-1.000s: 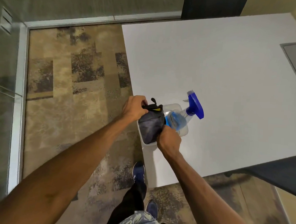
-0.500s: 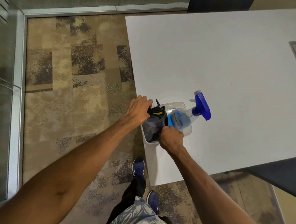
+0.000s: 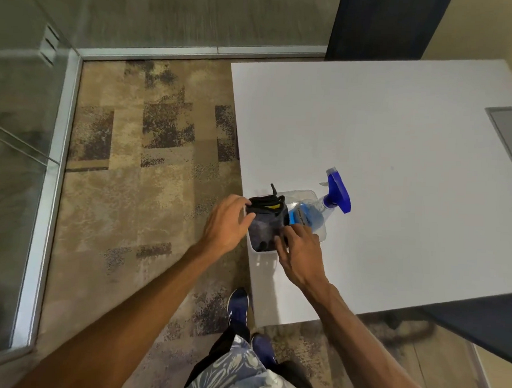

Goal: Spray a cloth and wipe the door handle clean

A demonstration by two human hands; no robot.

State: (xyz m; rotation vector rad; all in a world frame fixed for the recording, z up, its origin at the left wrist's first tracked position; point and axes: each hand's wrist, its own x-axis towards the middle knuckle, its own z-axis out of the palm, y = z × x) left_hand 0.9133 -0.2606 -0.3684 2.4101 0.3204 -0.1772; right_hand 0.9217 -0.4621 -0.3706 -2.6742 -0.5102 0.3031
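Ctr frame: dark cloth point(image 3: 266, 228) bunched in clear tub point(image 3: 303, 194) on counter point(image 3: 398, 171); soft, light, pinch top fold. Left hand point(image 3: 228, 222) and right hand point(image 3: 300, 251) part-open, fingertips on cloth, no firm hold. Spray bottle point(image 3: 319, 210) slick; take neck.

Both hands point(image 3: 228, 222) at cloth point(image 3: 265, 225)

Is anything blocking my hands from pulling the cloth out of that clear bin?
Nothing visible. The left hand and right hand flank the dark cloth, which stands at the bin's open top; the spray bottle sits beside it, not over it.
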